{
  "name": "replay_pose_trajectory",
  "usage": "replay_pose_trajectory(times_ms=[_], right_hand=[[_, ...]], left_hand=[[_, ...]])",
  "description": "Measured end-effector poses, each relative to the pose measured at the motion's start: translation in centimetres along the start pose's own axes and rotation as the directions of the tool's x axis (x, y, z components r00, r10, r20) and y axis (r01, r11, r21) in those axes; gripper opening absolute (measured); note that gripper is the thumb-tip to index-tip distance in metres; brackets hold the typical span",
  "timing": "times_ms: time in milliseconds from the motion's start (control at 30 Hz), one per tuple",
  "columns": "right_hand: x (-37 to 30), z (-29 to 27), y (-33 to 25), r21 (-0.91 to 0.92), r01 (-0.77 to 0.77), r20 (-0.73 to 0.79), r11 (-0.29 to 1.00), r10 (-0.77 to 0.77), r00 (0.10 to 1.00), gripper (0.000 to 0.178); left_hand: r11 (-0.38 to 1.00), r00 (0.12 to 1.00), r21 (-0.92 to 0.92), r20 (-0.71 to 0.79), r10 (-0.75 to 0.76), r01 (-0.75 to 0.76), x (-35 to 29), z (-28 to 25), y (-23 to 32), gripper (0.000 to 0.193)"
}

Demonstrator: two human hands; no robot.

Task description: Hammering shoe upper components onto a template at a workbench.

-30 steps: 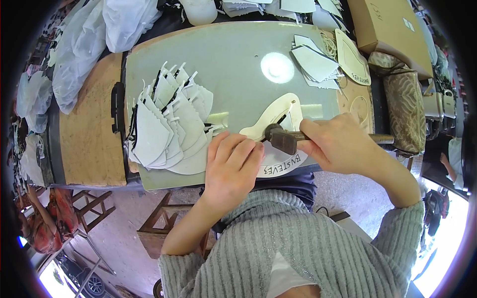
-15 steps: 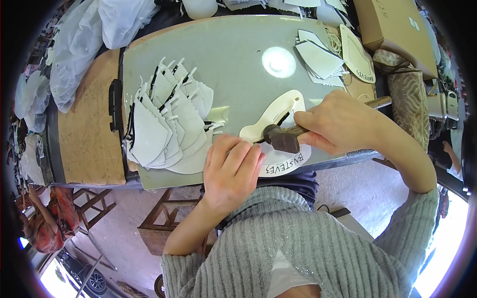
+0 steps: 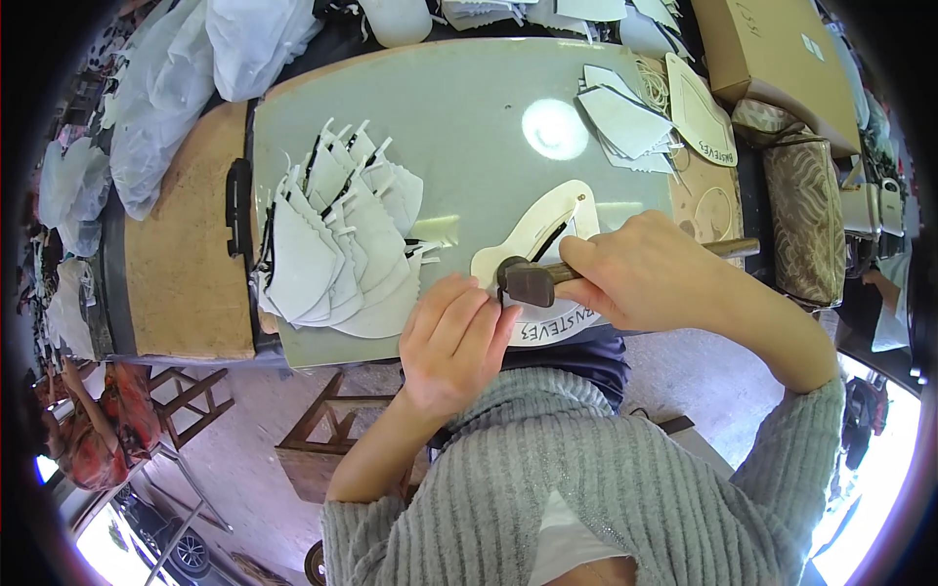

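Note:
My right hand [image 3: 657, 269] is wrapped round the wooden handle of a hammer [image 3: 533, 283], whose dark metal head hangs right beside my left fingertips. My left hand [image 3: 451, 337] is closed, thumb and fingers pressed together at the left edge of a cream curved template [image 3: 518, 244] with handwriting along its near rim. A thin dark sliver shows at the fingertips; what it is I cannot make out. Through the template's opening, a white piece with a black strip partly shows. Hammer and right hand hide much of the template.
A fanned pile of white cut pieces with black edging [image 3: 337, 239] lies to the left. Far right are more white pieces [image 3: 625, 117], another template [image 3: 702, 117], a cardboard box [image 3: 782, 59] and a patterned pouch [image 3: 803, 220]. Plastic bags [image 3: 166, 107] hang over the far left.
The hammer head has shifted left, closer to my left fingertips, and my right hand has moved slightly down with it. My left hand stays almost where it was. The whole view has shifted slightly.

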State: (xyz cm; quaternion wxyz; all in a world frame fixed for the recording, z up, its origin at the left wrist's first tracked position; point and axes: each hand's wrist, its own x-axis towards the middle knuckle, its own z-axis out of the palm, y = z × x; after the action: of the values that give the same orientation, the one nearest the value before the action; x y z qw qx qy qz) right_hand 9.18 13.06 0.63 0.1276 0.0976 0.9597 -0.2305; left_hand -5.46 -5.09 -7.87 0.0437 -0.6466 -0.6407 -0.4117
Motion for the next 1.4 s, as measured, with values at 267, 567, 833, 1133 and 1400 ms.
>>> replay_pose_trajectory(times_ms=[267,567,833,1133,1400], right_hand=[[-0.8,0.7,-0.8,0.001,-0.045,-0.057,0.999,0.045,0.997,0.034],[-1.4,1.7,-0.6,0.072,-0.123,-0.164,0.990,0.133,0.977,0.030],[-3.3,0.0,0.1,-0.038,-0.327,-0.187,0.944,0.315,0.931,0.039],[-3.9,0.8,0.4,0.020,-0.367,-0.253,0.930,0.360,0.898,0.042],[-4.2,2.5,1.6,0.202,-0.386,-0.357,0.900,0.435,0.827,0.033]], left_hand=[[1.000,0.999,-0.007,-0.034,0.022,-0.023,-0.7,-0.1,-0.2,0.020],[0.998,1.000,-0.054,-0.008,0.026,-0.026,-0.7,-0.2,-0.3,0.018],[0.999,0.999,-0.028,-0.027,0.022,-0.022,-0.5,0.0,0.0,0.019],[1.000,1.000,-0.012,0.019,-0.019,0.019,0.2,-0.5,0.9,0.021],[0.945,0.908,-0.063,0.306,-0.287,0.320,6.3,1.4,1.4,0.011]])
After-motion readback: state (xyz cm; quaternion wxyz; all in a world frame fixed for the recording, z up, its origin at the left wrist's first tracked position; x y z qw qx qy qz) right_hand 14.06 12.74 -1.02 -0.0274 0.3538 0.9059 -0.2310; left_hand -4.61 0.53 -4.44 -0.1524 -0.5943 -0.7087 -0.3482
